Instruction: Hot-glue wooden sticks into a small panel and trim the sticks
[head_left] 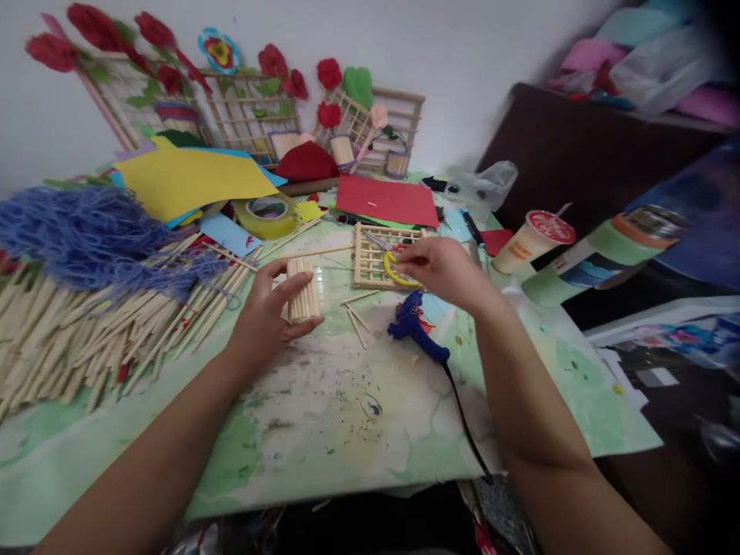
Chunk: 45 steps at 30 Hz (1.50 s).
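Observation:
My left hand is wrapped round a small cup covered with upright wooden sticks, held just above the table. My right hand has its fingers closed at the yellow handle of a pair of scissors. The scissors lie over a small lattice of wooden sticks, their blades pointing away to the left. Below the right hand, a blue glue gun rests on the table with its black cord running toward the front edge. Between the hands lie several short stick pieces.
A heap of wooden sticks with blue yarn covers the left side. Coloured paper, a tape roll and red paper lie behind. At right stand a drink cup and a green bottle. Stick trellises with paper flowers lean against the wall.

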Available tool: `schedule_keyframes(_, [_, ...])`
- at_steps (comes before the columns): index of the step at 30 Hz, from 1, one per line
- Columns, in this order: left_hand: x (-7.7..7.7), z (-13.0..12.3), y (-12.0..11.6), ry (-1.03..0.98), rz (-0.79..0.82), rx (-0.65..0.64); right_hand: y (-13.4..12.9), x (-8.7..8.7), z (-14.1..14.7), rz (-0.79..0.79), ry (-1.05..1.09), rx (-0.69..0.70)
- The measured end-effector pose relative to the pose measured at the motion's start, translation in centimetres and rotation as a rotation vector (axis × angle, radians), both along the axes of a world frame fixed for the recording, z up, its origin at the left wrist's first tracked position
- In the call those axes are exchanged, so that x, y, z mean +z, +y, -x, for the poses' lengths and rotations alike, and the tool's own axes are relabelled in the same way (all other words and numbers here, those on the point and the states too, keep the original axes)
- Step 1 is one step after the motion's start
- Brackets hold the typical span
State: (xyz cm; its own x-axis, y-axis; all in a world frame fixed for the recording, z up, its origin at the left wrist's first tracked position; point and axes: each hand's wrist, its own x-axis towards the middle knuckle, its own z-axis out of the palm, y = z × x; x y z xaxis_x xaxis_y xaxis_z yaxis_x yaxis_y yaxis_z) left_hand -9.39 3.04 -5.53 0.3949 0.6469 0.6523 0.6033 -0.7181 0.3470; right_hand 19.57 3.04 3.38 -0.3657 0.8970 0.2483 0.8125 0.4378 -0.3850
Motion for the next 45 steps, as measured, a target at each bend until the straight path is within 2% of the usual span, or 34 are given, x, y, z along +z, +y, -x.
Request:
schedule_keyframes(5, [0.1, -0.1, -0.2, 0.043, -0.002, 0.012, -0.8, -2.9, 3.7, 0.207, -0.314, -0.023])
schedule_keyframes(9, [0.1, -0.1, -0.4, 0.077, 0.012, 0.025, -1.3, -5.4, 6.3, 0.223, -0.336, -0.012])
schedule_keyframes(13, [0.0, -0.1, -0.4, 0.079, 0.01, 0.008, -1.8, -6.5, 7.0, 0.234, -0.312, 0.017])
schedule_keyframes(17, [-0.2, -0.1, -0.4, 0.083, 0.042, 0.006, -1.9, -6.2, 6.7, 0.241, -0.268, -0.003])
schedule_keyframes(22, [-0.3, -0.2, -0.4, 0.057, 0.053, -0.007, -1.4, -4.7, 5.4, 0.254, -0.159, 0.011])
schedule_keyframes(25, [-0.4, -0.4, -0.4, 0.027, 0.077, -0.019, -1.5, -3.9, 5.1, 0.267, 0.064, 0.032])
schedule_keyframes(29, [-0.7, -0.8, -0.6, 0.026, 0.086, -0.054, -2.3, -3.3, 6.2, 0.319, 0.413, 0.086])
schedule_keyframes(32, [-1.0, -1.0, -0.8, 0.041, 0.073, -0.064, -3.0, -3.1, 7.3, 0.344, 0.547, 0.081])
schedule_keyframes(36, [-1.1, -1.2, -0.9, 0.05, 0.06, -0.089, -3.3, -3.1, 7.8, 0.289, 0.566, 0.052])
schedule_keyframes(39, [-1.0, -1.3, -1.0, 0.059, 0.076, -0.082, -3.2, -3.3, 7.7, 0.305, 0.566, 0.046])
schedule_keyframes(45, [-1.1, -1.3, -1.1, 0.061, 0.119, -0.084, -3.2, -3.7, 7.6, 0.323, 0.454, 0.056])
